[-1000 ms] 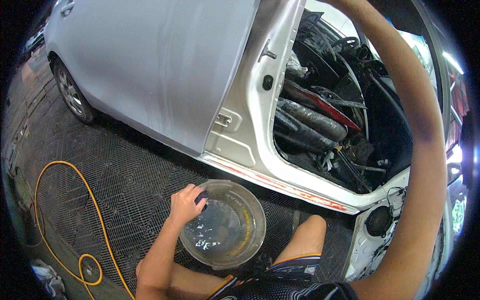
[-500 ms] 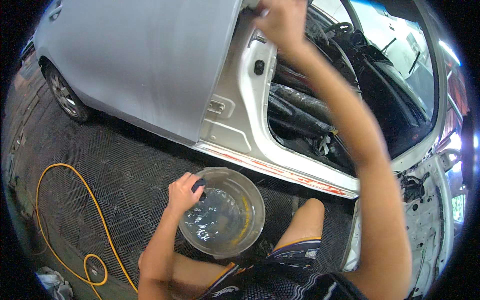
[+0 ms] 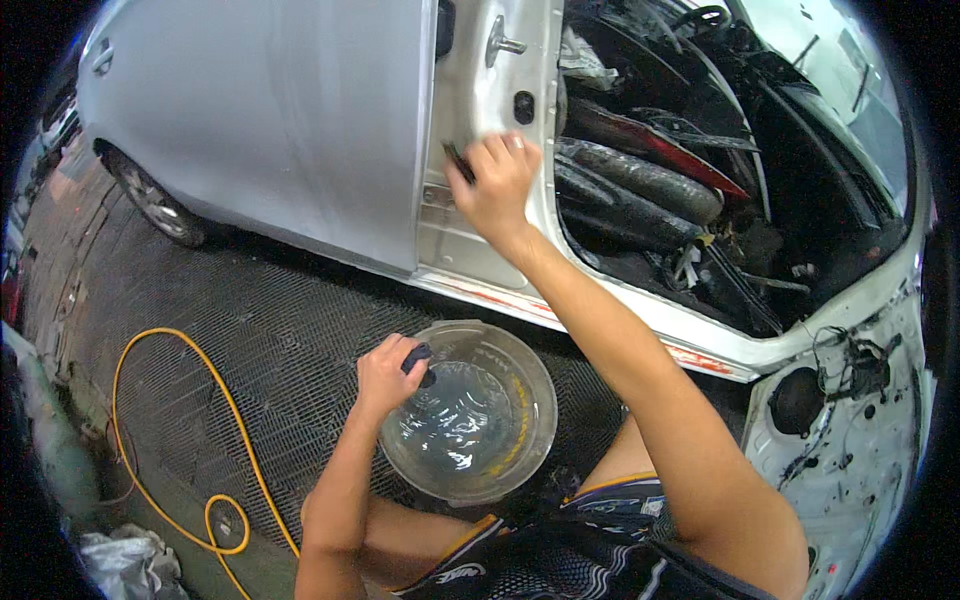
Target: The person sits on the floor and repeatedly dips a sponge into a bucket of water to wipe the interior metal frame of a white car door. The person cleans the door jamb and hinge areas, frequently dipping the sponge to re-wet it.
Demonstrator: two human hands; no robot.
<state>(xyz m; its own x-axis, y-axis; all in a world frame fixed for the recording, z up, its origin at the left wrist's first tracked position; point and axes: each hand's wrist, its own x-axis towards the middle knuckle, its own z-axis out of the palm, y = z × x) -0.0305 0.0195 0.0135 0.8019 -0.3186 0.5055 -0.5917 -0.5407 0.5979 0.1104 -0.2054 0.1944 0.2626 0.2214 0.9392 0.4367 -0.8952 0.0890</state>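
Observation:
My left hand [image 3: 385, 372] is closed on a dark, bunched cloth [image 3: 418, 362] over the left rim of a round, see-through tub [image 3: 548, 400]. Rippling water [image 3: 455, 430] stands in that tub. Higher up, my right hand [image 3: 497, 180] grips a thin dark pad [image 3: 458, 162] against the pale door pillar [image 3: 475, 110] of a car, beside the edge of its grey rear door [image 3: 300, 140]. Fingers hide most of both held things, and the pad's exact kind cannot be made out. Above my right hand a metal striker [image 3: 505, 45] sticks out of the pillar.
The white door sill [image 3: 640, 335] has red-orange worn patches. On the right hangs an opened, stripped front door [image 3: 850, 470]; loose parts fill the cabin [image 3: 650, 180]. A yellow hose [image 3: 230, 400] loops over the black floor mat [image 3: 270, 320] at left, near crumpled silvery sheeting [image 3: 130, 560].
My right hand has come down along the pillar from near the top of the view. My left hand stays at the tub's rim. The whole view has shifted slightly.

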